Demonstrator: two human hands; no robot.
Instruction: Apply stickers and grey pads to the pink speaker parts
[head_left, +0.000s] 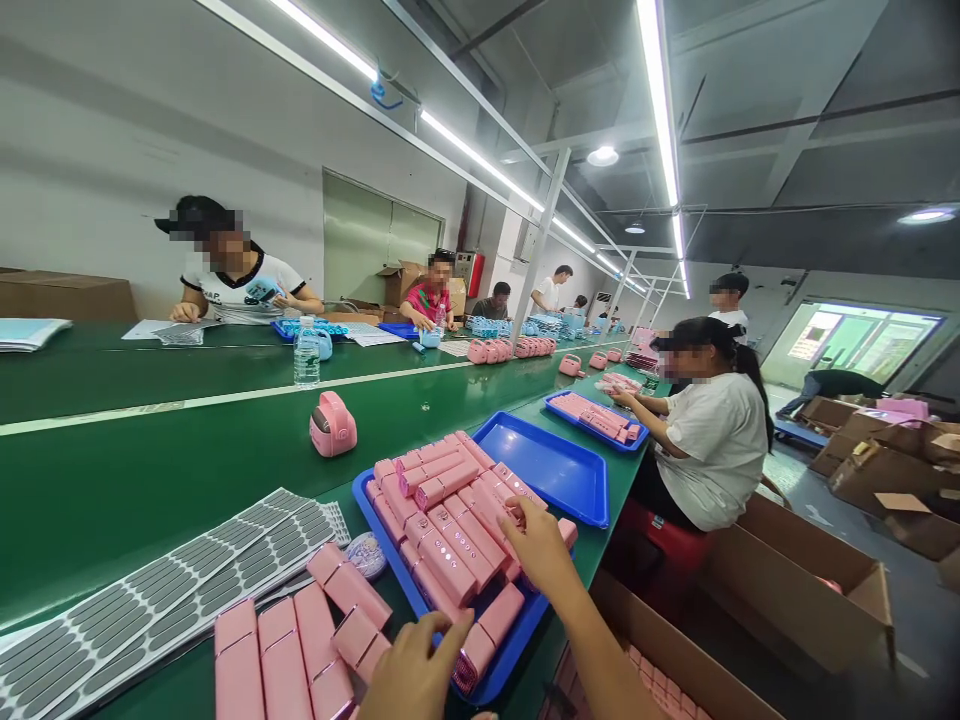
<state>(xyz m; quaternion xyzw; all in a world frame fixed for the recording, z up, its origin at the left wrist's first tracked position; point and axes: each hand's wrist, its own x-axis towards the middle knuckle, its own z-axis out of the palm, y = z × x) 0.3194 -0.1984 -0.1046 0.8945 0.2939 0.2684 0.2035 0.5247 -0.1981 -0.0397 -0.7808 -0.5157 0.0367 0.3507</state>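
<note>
A blue tray (pixel 501 668) heaped with several pink oblong casings (pixel 450 520) sits at the near edge of the green bench. My right hand (pixel 541 545) reaches over its right side, fingers curled down onto the pink casings there. My left hand (pixel 412 672) is low in view, thumb out, closed on a pink casing (pixel 480 645) at the tray's near end. More pink casings (pixel 289 655) lie loose on the bench left of that hand.
Grey sticker sheets (pixel 150 600) lie at left; an empty blue tray (pixel 551 465) is behind the full one. A pink device (pixel 332 424) and water bottle (pixel 306 352) stand on the green belt. A seated co-worker (pixel 709 440) works at right; cardboard boxes (pixel 810 590) fill the floor.
</note>
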